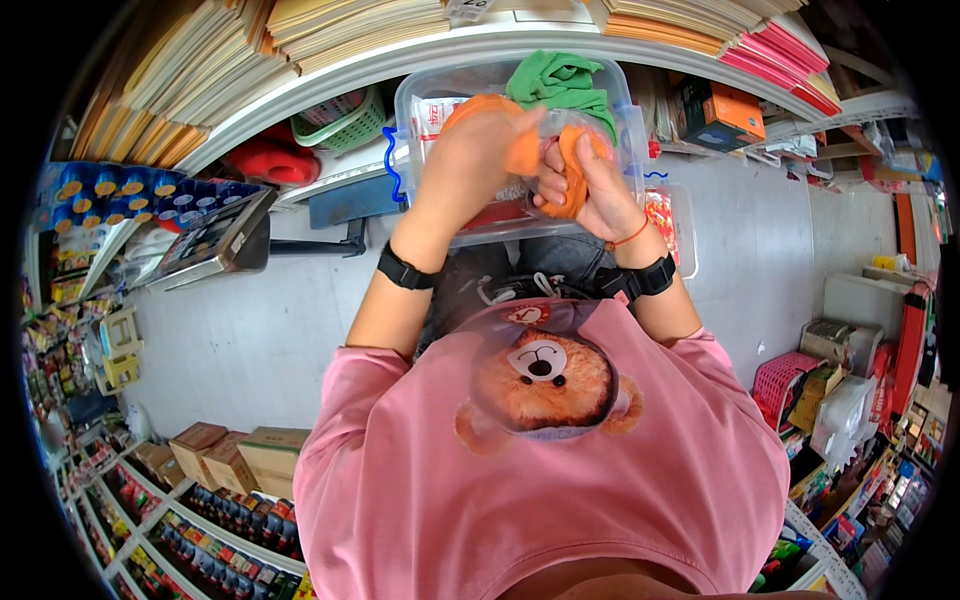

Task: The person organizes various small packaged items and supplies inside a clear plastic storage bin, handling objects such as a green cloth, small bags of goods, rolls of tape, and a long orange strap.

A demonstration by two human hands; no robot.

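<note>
My right hand [602,192] is closed around a bunched orange cloth [573,175] above a clear plastic bin [632,140]. Beside it, my left hand [462,160] is smeared by motion; orange fabric shows on both sides of its fingers, and they appear to grip it. Whether both hands hold one cloth or two, I cannot tell. A crumpled green cloth [560,82] lies at the bin's far right. Inside the bin, a white package with red print [432,115] sits by the left wall, partly behind my left hand.
Stacked envelopes [200,75] fill the shelf above the bin. A green basket [340,120] and a red container [270,160] are on the left. An orange-and-black box [720,115] stands right. Cardboard boxes [230,460] line the lower left, and a pink basket [785,385] is at right.
</note>
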